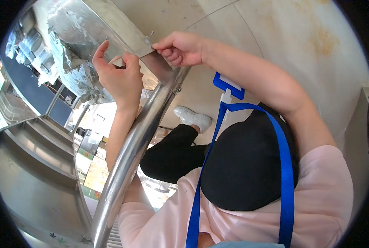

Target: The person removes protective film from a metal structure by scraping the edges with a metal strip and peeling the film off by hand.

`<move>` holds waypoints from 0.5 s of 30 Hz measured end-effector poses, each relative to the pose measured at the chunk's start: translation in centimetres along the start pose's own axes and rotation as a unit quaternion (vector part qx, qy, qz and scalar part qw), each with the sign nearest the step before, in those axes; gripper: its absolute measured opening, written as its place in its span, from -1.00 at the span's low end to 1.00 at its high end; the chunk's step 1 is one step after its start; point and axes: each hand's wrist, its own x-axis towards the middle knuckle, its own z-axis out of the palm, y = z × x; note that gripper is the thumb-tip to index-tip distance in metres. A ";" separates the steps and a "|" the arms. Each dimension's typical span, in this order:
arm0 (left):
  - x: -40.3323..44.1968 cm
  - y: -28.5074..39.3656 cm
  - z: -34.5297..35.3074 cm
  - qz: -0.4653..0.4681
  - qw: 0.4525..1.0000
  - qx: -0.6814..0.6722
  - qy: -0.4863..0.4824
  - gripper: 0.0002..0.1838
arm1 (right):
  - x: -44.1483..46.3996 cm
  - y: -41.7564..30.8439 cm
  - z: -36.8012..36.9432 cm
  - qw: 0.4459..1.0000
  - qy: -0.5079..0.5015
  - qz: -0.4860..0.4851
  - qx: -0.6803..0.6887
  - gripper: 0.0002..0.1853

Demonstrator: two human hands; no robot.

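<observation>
My left hand (120,78) is raised over a stainless steel panel (110,35), its fingers loosely bent and apart. A small dark patch shows between those fingers, too unclear to name. My right hand (178,48) is closed in a pinch at the panel's corner, thumb and finger pressed together at the edge. Whatever lies in that pinch is too small to make out. Right beside the fingertips, a thin whitish scrap (149,38) sticks up from the edge. To the left of my left hand hangs crumpled, shiny film-like material (70,62).
A bent steel tube rail (128,153) runs between my arms. Curved metal shelves (35,144) stand at the lower left. Tiled floor (292,37) spreads at the upper right. A blue lanyard (285,165) with a badge (230,86) hangs from my neck. My white shoe (192,118) shows below.
</observation>
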 end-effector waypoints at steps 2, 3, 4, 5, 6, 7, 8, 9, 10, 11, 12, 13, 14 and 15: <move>0.2 0.1 0.0 0.003 1.000 -0.004 -0.004 -0.53 | -0.1 -0.5 0.4 1.000 0.013 0.001 -0.007 -0.81; 0.3 0.0 0.0 0.010 1.000 0.000 -0.005 -0.53 | 0.0 -0.5 0.4 1.000 0.020 0.002 -0.008 -0.80; 0.3 -0.1 0.0 0.016 1.000 0.006 -0.008 -0.53 | 0.1 -0.7 0.3 1.000 0.008 0.000 -0.011 -0.80; 0.4 -0.3 0.0 0.016 1.000 0.006 -0.012 -0.53 | 0.2 -0.8 0.0 1.000 -0.003 -0.001 -0.011 -0.80; 0.4 -0.5 -0.1 0.014 1.000 0.005 -0.015 -0.53 | 0.3 -0.7 -0.1 1.000 -0.013 -0.001 -0.011 -0.79; 0.5 -0.6 -0.1 0.016 1.000 0.003 -0.017 -0.54 | 0.1 -0.2 0.0 1.000 -0.013 0.006 0.004 -0.79; 0.4 -0.4 -0.2 0.009 1.000 0.006 -0.018 -0.54 | -0.2 0.2 -0.1 1.000 -0.013 0.011 0.015 -0.79; 0.4 -0.1 -0.1 0.005 1.000 0.008 -0.017 -0.54 | -0.2 0.1 -0.1 1.000 -0.014 0.015 0.023 -0.79; 0.4 0.0 0.1 0.000 1.000 0.009 -0.017 -0.54 | 0.0 -0.5 -0.1 1.000 -0.005 0.000 0.004 -0.79; 0.5 -0.1 0.3 0.010 1.000 0.004 -0.011 -0.55 | 0.3 -0.8 0.0 1.000 0.004 -0.013 -0.009 -0.79; 0.6 -0.4 0.3 0.017 1.000 0.002 -0.007 -0.55 | 0.5 -0.9 0.0 0.999 0.012 -0.024 -0.018 -0.79; 0.4 -0.6 0.1 0.022 1.000 0.002 -0.003 -0.55 | 0.4 -0.8 0.0 1.000 0.005 -0.017 -0.013 -0.79; 0.1 -0.5 -0.1 0.011 1.000 0.011 -0.007 -0.55 | 0.3 -0.1 -0.1 1.000 -0.006 -0.005 0.006 -0.80; 0.1 -0.2 -0.1 0.005 1.000 0.017 -0.008 -0.55 | 0.4 0.4 -0.3 1.000 -0.018 0.002 0.019 -0.80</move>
